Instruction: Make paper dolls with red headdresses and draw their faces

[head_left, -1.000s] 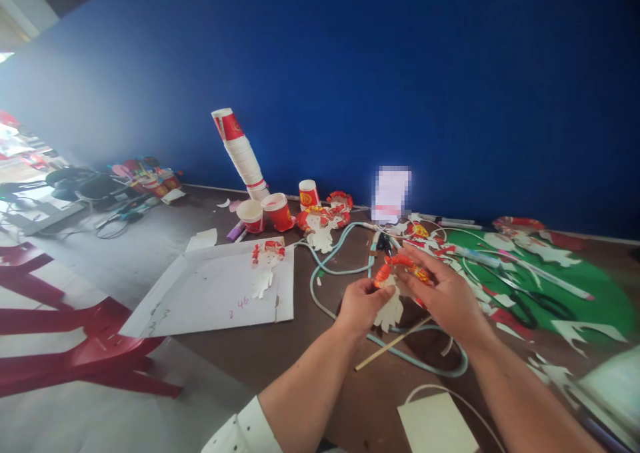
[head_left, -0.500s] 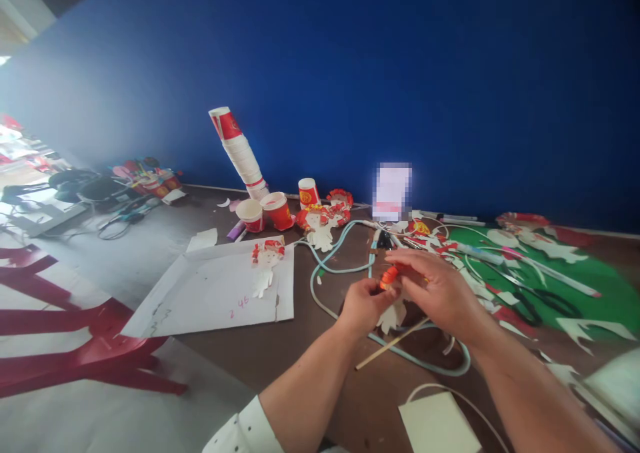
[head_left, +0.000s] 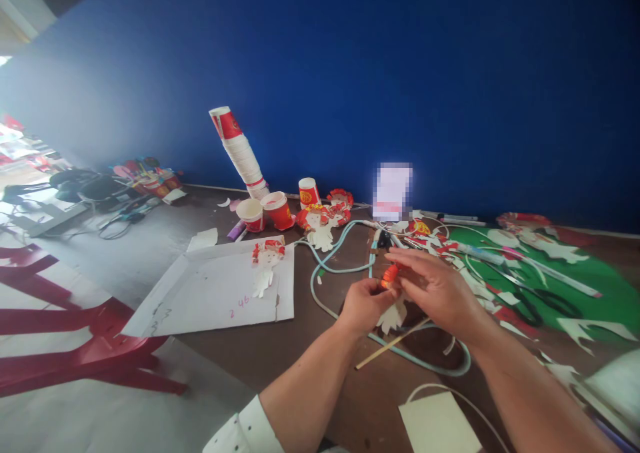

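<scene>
Paper figure (head_left: pixel 391 304) sits centre frame, just above the table (head_left: pixel 300 353). Left hand (head_left: pixel 361 304) pinches its red top w/ fingers clamped; right hand (head_left: pixel 440 293) cups over it, prob. to steady it. Red-orange head, white cut-out body hanging below. Wooden stick (head_left: pixel 393 344) lies just beneath.

Strong daylight is admitted from the far left, where the blue wall (head_left: pixel 350 73) is washed to a pale haze. The table (head_left: pixel 280 353) is evenly lit, and only soft shadows are cast. Wide-angle stretching and blur are seen at the right edge.
</scene>
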Demonstrator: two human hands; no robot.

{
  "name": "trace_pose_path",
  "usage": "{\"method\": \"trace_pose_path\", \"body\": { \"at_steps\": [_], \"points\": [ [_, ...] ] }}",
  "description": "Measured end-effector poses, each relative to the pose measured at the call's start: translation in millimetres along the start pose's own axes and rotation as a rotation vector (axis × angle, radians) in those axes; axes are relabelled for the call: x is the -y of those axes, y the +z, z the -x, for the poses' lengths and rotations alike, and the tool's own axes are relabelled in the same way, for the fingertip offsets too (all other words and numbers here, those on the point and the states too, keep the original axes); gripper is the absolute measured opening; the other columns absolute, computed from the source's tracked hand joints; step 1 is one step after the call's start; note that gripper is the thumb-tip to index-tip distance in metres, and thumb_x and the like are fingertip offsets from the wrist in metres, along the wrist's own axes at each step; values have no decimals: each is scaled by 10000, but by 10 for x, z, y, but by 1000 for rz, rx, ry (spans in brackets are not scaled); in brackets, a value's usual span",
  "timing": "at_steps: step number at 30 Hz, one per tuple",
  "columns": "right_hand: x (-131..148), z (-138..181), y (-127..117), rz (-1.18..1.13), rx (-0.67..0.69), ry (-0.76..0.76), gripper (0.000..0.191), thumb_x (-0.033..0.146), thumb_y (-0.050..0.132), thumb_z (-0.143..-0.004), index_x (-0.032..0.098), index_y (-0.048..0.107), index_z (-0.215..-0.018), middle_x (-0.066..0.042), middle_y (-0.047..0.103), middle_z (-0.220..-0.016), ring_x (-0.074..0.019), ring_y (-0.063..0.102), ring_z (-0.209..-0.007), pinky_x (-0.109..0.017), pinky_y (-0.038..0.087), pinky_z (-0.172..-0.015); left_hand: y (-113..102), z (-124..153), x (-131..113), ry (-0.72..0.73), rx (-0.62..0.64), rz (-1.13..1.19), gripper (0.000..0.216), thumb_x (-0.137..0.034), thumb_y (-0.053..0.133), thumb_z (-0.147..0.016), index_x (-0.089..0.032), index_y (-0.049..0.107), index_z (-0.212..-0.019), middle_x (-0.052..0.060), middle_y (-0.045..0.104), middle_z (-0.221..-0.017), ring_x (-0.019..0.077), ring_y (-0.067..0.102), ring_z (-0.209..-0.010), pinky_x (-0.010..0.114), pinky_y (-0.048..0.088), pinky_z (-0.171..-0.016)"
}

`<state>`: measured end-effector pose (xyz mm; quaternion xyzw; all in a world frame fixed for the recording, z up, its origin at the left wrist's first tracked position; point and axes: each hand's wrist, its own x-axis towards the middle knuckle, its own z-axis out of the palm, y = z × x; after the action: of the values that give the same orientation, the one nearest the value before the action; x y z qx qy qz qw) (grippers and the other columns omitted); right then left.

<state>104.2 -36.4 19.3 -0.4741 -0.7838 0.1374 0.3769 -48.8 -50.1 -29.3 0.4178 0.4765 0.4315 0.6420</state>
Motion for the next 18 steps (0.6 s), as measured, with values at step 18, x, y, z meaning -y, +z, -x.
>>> {"method": "trace_pose_path", "body": {
  "at_steps": [18],
  "points": [
    [103, 173, 41, -411, -103, 464, 752, 460, 672, -793, 256, 379, -1456, -96, 563, -1379, -260, 539, -1260, -425, 454, -1045, 23, -34, 17, 8, -83, 228, 437, -469, 820, -585, -120, 691, -814, 25, 653, -663, 98, 521, -516, 228, 407, -534]
  ]
}}
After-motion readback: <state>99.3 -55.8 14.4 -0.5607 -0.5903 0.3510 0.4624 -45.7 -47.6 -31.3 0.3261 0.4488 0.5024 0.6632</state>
